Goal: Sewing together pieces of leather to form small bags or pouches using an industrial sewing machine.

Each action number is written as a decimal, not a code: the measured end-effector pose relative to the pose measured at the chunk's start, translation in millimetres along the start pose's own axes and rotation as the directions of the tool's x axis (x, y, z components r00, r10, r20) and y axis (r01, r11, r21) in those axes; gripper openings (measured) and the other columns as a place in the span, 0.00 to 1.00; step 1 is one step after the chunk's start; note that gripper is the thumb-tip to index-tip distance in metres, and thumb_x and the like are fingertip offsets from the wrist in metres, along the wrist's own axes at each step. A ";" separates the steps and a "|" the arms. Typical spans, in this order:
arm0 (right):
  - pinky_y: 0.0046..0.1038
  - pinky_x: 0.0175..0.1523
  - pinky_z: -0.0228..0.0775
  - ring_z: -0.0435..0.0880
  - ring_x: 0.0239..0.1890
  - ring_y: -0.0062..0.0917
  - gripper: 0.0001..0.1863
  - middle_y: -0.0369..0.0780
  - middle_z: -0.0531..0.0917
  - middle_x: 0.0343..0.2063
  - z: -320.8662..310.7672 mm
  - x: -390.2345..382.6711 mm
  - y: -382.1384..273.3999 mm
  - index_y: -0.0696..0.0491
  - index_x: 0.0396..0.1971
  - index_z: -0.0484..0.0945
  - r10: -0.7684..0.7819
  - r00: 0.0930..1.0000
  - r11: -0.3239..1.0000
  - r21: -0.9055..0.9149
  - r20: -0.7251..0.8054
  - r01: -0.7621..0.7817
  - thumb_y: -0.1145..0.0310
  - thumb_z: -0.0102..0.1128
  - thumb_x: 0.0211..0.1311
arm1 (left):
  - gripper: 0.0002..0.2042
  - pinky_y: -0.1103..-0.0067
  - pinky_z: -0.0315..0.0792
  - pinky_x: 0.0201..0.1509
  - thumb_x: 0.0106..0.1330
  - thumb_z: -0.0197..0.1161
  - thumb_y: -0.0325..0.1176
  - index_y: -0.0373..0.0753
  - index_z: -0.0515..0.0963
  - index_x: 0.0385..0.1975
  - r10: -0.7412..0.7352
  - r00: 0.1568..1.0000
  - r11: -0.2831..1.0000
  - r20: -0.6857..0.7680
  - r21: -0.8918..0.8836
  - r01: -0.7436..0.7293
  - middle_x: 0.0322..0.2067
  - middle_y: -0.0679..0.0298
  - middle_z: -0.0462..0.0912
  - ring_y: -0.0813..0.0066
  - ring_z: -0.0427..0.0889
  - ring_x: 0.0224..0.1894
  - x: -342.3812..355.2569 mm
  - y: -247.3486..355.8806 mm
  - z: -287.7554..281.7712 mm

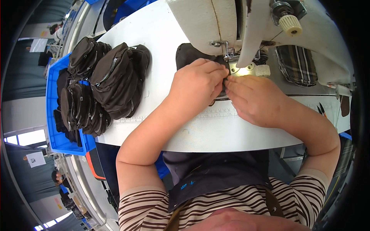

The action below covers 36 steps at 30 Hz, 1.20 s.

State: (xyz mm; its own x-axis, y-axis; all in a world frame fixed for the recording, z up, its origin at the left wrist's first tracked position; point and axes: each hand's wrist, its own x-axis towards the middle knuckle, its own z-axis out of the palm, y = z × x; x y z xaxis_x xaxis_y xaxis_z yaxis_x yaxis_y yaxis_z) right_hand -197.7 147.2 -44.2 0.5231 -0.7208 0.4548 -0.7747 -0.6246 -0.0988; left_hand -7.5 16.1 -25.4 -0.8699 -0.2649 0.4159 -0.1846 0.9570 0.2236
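Observation:
A dark brown fabric piece [187, 55] lies on the white table under the head of a sewing machine [206, 23]. My left hand [200, 81] presses over it with bent fingers, their tips pinching its edge close to the presser foot [227, 54]. From the other side my right hand [252, 98] meets it, fingers pressed together and tips on the same edge. The two hands' fingertips nearly touch just in front of the lit needle plate [241, 70]. Much of the fabric is hidden beneath my hands.
At the left, several dark brown zippered pouches [115, 79] are heaped on the table and in a blue bin [52, 127]. Folded plaid fabric [296, 65] lies right of the needle area. A printed ruler strip [208, 114] runs along the table; small pointed tools [322, 109] lie at the right.

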 end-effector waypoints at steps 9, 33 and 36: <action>0.36 0.56 0.81 0.85 0.54 0.36 0.22 0.46 0.86 0.47 0.8 -1.0 1.4 0.64 0.45 0.85 0.037 0.999 0.999 -0.034 -0.025 -0.038 0.70 0.69 0.50 | 0.07 0.68 0.82 0.48 0.62 0.71 0.27 0.39 0.86 0.39 -0.201 0.978 0.976 0.063 -0.068 0.205 0.46 0.63 0.90 0.59 0.87 0.47 3.2 3.4 -1.8; 0.32 0.48 0.78 0.82 0.42 0.35 0.14 0.45 0.84 0.37 13.5 -4.8 -10.5 0.62 0.35 0.85 0.003 0.998 0.991 -0.134 -0.063 -0.011 0.69 0.63 0.50 | 0.10 0.69 0.77 0.49 0.53 0.76 0.27 0.42 0.87 0.35 0.081 0.992 0.994 -0.100 0.087 -0.072 0.42 0.67 0.89 0.63 0.87 0.46 2.3 7.3 4.5; 0.31 0.47 0.77 0.82 0.42 0.34 0.14 0.45 0.84 0.36 12.0 -4.9 -13.5 0.62 0.34 0.85 -0.015 0.999 0.991 -0.134 -0.051 0.008 0.69 0.63 0.49 | 0.09 0.72 0.78 0.49 0.55 0.76 0.28 0.41 0.87 0.35 0.080 0.995 0.995 -0.058 0.065 -0.077 0.40 0.67 0.90 0.66 0.88 0.45 0.1 6.7 4.6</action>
State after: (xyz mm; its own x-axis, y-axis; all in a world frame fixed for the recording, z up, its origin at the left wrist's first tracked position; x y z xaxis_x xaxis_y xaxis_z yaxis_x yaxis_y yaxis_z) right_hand -185.5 155.6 -55.7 0.5159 -0.6950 0.5007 -0.8110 -0.5845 0.0243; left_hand -10.9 23.0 -27.9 -0.8542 -0.1934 0.4827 -0.1469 0.9802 0.1328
